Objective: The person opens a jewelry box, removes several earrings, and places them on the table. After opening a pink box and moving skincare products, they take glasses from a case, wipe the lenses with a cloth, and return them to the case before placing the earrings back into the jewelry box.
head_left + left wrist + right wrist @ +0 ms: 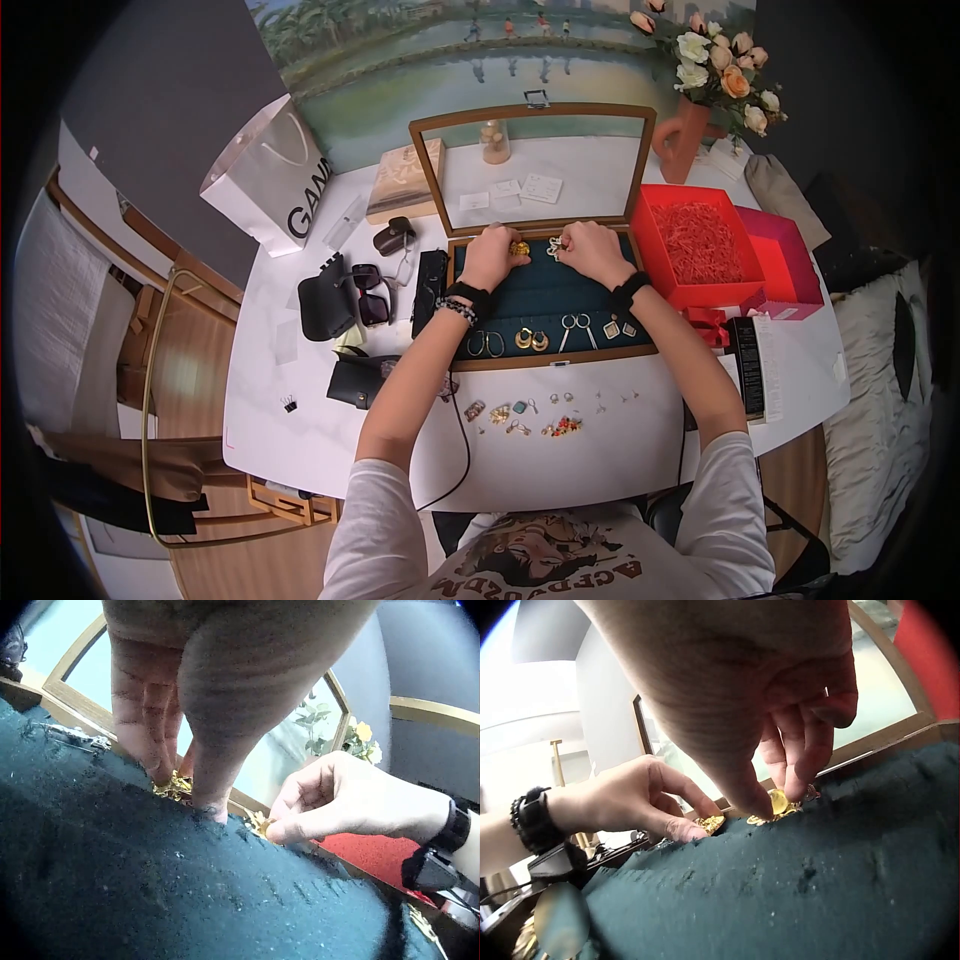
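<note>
1. Left hand (pixel 488 258): fingers drawn into a narrow pinch on a gold piece (pixel 520 247), at the far edge of the lining; a fingertip hold presumably suits so slight an item.
2. Right hand (pixel 597 252): fingers likewise brought nearly together, pinching a second piece (pixel 779 805), just right of the first; holding both at one level probably helps keep them in line.
3. Case (pixel 560 364): wood-framed, centred on the counter (pixel 560 475) before the person, likely for equal reach by either hand.
4. Lid (pixel 642 165): glazed, raised at the far side, leaving the inside accessible.
5. Lining (pixel 545 290): teal, soft-looking, apparently meant to steady small metal.
6. Near row, left to right: hoops (pixel 487 345), gold earrings (pixel 532 340), long earrings (pixel 578 330), square earrings (pixel 619 327); set in twos, seemingly so mates stay matched.
7. Loose jewellery (pixel 566 427): spread on the counter at the case's near side, pieces mostly apart, perhaps for easy picking.
8. Red box (pixel 710 293): right of the case, filled with red shred (pixel 690 235), probably padding.
</note>
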Available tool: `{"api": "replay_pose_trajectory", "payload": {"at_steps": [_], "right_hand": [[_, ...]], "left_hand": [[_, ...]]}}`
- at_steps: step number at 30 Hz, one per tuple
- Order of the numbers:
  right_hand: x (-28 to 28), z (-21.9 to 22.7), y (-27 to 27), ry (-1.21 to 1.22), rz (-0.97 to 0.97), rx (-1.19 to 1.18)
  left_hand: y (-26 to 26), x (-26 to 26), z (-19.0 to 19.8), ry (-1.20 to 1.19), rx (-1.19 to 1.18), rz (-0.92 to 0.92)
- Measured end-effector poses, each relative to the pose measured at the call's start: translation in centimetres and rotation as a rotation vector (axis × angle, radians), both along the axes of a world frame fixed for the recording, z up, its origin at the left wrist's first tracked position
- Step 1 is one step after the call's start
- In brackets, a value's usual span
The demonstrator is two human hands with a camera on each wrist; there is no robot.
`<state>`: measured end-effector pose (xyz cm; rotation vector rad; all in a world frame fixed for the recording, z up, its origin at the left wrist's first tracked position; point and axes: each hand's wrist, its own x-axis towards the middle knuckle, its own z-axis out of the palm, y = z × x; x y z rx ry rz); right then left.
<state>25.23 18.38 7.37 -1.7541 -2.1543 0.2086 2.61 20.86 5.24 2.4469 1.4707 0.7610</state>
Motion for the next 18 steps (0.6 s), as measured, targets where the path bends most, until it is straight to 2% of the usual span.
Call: {"api": "replay_pose_trajectory", "payload": {"at_steps": [5, 9, 15, 18], "right_hand": [[0.1, -0.8, -0.1, 0.031, 0.028, 0.085], [0.1, -0.7, -0.4, 0.011, 0.01, 0.048], [0.5, 0.0, -0.8, 0.043, 0.0, 0.125], [0.4, 1.8, -2.4, 0.159, 0.016, 0.156]], "left_hand": [[-0.2, -0.2, 0.9, -0.002, -0.021, 0.012], [-1.1, -0.9, 2.1, -0.053, -0.055, -0.002], [-6.8, -1.7, 5.9, -0.126, -0.038, -0.036], [-10.5, -1.6, 6.6, -0.222, -0.145, -0.192]]}}
